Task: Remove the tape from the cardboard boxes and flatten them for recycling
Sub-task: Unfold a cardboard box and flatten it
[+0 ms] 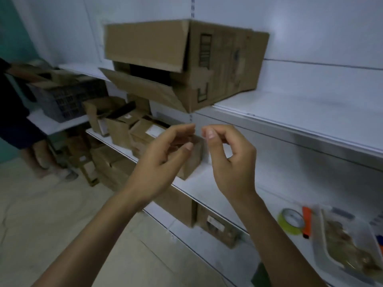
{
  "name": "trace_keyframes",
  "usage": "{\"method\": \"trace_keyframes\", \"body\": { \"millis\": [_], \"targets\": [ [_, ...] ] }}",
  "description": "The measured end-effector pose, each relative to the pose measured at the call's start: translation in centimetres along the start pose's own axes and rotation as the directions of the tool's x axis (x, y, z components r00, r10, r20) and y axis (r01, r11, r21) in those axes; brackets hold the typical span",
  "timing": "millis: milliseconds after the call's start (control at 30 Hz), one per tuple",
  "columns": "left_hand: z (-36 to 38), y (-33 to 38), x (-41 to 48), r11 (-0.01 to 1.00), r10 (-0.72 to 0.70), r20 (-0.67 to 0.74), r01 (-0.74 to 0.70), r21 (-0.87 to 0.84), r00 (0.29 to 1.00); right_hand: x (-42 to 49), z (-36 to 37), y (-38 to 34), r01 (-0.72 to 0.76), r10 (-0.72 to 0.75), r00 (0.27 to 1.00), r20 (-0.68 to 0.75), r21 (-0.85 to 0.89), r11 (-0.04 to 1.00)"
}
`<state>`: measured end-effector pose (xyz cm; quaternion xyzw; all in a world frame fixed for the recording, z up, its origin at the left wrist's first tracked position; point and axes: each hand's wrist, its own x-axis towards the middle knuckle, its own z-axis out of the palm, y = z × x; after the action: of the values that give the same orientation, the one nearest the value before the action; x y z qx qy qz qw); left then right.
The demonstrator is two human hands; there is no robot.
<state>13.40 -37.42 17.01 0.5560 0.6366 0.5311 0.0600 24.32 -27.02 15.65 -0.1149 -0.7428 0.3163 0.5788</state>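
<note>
**Tape step ending, flattening to come**

The large cardboard box [207,65] sits on the upper shelf [310,112] with its flaps hanging open. Just below the box, the left hand [165,154] is loosely spread. The right hand [228,160] curls thumb to fingertips; whether it pinches tape I cannot tell. The next move is likely to reach up, pull the box off the shelf and collapse it.

Forearms raised, left grip [163,160] loosely half-curled, right grip [230,160] curled with thumb against forefinger, both close together.

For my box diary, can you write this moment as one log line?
left hand: raised, fingers relaxed | right hand: fingers curled, grip unclear | cardboard box: on upper shelf, flaps open, not flattened
</note>
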Motion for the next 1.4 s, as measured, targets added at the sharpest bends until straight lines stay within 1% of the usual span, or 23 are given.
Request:
{"method": "trace_keyframes", "body": {
  "millis": [200,333,400,500,567,633,700,733,767,800,833,867,900,933,1000,1033,1067,1133,1167,1267,1300,1333,1400],
  "targets": [
    [-9.9,-2.2,0.5,0.998,0.052,-0.095,-0.055,-0.025,0.994,3.0,6.0,-2.8,0.129,-0.129,0.992,0.003,-0.042,0.991],
    [-13.1,-4.2,2.3,0.994,0.112,-0.12,-0.109,0.028,0.986,6.6,8.1,-2.1,0.088,-0.096,0.992,-0.078,-0.098,0.991],
    [-14.0,-5.1,4.1,0.989,0.139,-0.118,-0.132,0.072,0.983,8.5,9.1,-0.8,0.048,-0.058,0.997,-0.059,-0.16,0.986],
    [-14.7,-6.4,8.5,0.953,0.21,-0.051,-0.193,0.232,0.976,9.6,10.6,2.2,0.011,-0.025,0.997,-0.073,-0.191,0.982],
    [-15.1,-7.8,12.2,0.859,0.263,0.057,-0.261,0.44,0.963,9.7,11.8,3.9,0.026,-0.054,0.983,-0.176,-0.156,0.987],
    [-15.9,-9.7,15.5,0.671,0.273,0.225,-0.353,0.652,0.935,9.6,13.0,4.7,0.011,-0.051,0.961,-0.27,-0.149,0.989],
    [-16.8,-11.9,17.9,0.486,0.28,0.385,-0.475,0.733,0.88,9.3,13.8,4.8,-0.007,-0.048,0.946,-0.321,-0.167,0.986],
    [-17.1,-12.8,18.9,0.438,0.259,0.459,-0.526,0.729,0.85,9.3,14.1,4.7,-0.029,-0.032,0.95,-0.309,-0.19,0.981],
    [-17.2,-13.7,19.5,0.451,0.201,0.543,-0.569,0.687,0.815,9.3,14.3,4.4,-0.083,0.018,0.965,-0.26,-0.239,0.968],
    [-17.3,-14.3,19.9,0.545,0.115,0.628,-0.577,0.608,0.77,9.5,14.4,4.1,-0.173,0.117,0.977,-0.18,-0.34,0.924],
    [-17.2,-14.8,20.3,0.721,0.032,0.695,-0.498,0.482,0.718,9.9,14.5,3.9,-0.272,0.266,0.96,-0.083,-0.497,0.824],
    [-17.0,-15.2,20.6,0.873,-0.015,0.732,-0.348,0.341,0.681,10.4,14.7,3.7,-0.308,0.412,0.911,-0.01,-0.68,0.665],
    [-16.7,-15.9,21.0,0.95,-0.003,0.725,-0.223,0.217,0.689,10.9,15.0,3.3,-0.275,0.501,0.865,0.019,-0.818,0.505],
    [-16.4,-16.7,21.7,0.977,0.031,0.673,-0.165,0.136,0.739,11.4,15.6,3.0,-0.219,0.512,0.859,0.022,-0.887,0.406],
    [-15.6,-18.6,23.2,0.944,0.18,0.49,-0.289,0.158,0.853,12.4,18.2,2.5,-0.104,0.391,0.92,0.031,-0.942,0.319],
    [-15.3,-19.3,24.0,0.92,0.218,0.454,-0.337,0.199,0.864,13.2,19.8,2.7,-0.047,0.336,0.94,0.052,-0.959,0.28],
    [-15.0,-19.8,24.8,0.908,0.204,0.485,-0.349,0.231,0.851,14.1,21.2,3.1,0.001,0.312,0.947,0.073,-0.974,0.227],
    [-14.5,-20.8,26.1,0.876,0.095,0.624,-0.363,0.318,0.775,16.6,23.0,4.4,0.032,0.353,0.934,0.055,-0.997,0.07],
    [-14.7,-21.4,26.5,0.863,0.057,0.639,-0.36,0.355,0.767,17.5,23.2,4.9,0.025,0.396,0.918,0.017,-1.0,-0.016],
    [-16.3,-23.0,27.9,0.919,0.095,0.451,-0.252,0.302,0.888,18.1,22.7,5.4,-0.021,0.387,0.917,-0.096,-0.981,-0.194],
    [-17.0,-23.5,28.0,0.909,0.151,0.396,-0.285,0.305,0.906,17.5,22.7,5.3,-0.02,0.368,0.924,-0.103,-0.975,-0.223],
    [-17.6,-24.0,28.0,0.859,0.227,0.367,-0.363,0.362,0.902,16.8,23.0,5.0,-0.014,0.348,0.932,-0.099,-0.971,-0.239],
    [-18.7,-25.0,27.9,0.69,0.397,0.345,-0.525,0.499,0.85,15.6,23.8,4.6,-0.005,0.292,0.952,-0.085,-0.964,-0.267]
  ]
}}
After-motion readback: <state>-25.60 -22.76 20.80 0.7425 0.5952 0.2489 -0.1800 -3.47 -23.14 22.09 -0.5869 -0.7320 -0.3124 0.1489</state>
